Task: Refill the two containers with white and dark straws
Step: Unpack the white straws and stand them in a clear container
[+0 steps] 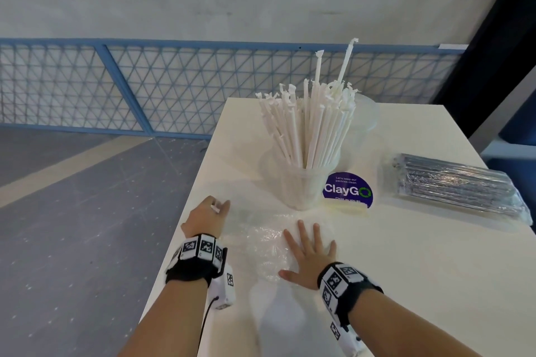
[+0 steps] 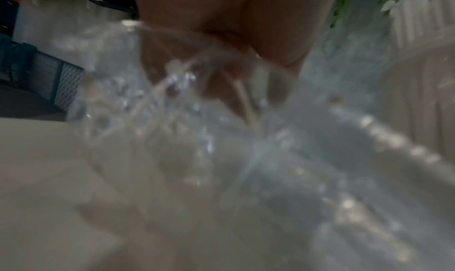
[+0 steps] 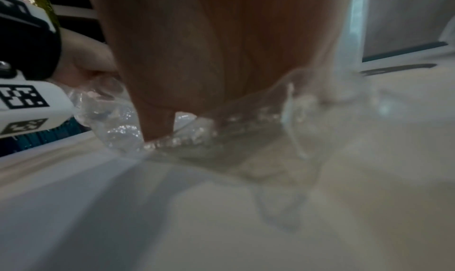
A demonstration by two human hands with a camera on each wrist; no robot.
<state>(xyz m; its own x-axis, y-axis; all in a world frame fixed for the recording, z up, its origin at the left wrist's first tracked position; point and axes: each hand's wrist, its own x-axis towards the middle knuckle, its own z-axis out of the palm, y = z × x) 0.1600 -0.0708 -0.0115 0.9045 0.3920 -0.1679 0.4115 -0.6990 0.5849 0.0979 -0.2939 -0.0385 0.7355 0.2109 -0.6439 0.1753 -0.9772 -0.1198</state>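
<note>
A clear container (image 1: 301, 182) packed with white paper-wrapped straws (image 1: 307, 124) stands mid-table. Behind it to the right is a second clear container (image 1: 367, 113), which looks empty. A sealed pack of dark straws (image 1: 455, 188) lies flat at the right. An empty, crumpled clear wrapper (image 1: 264, 240) is spread on the table in front of me. My right hand (image 1: 310, 249) presses flat on it with fingers spread. My left hand (image 1: 213, 209) is curled at the wrapper's left end, gripping it (image 2: 172, 109), with a small white scrap between the fingers. Both wrist views are blurred.
A purple ClayGo sticker (image 1: 348, 190) lies beside the filled container. The white table (image 1: 406, 269) ends just left of my left hand, with grey floor below. A blue mesh railing (image 1: 116, 87) runs behind, and a dark pillar (image 1: 493, 52) stands at the far right.
</note>
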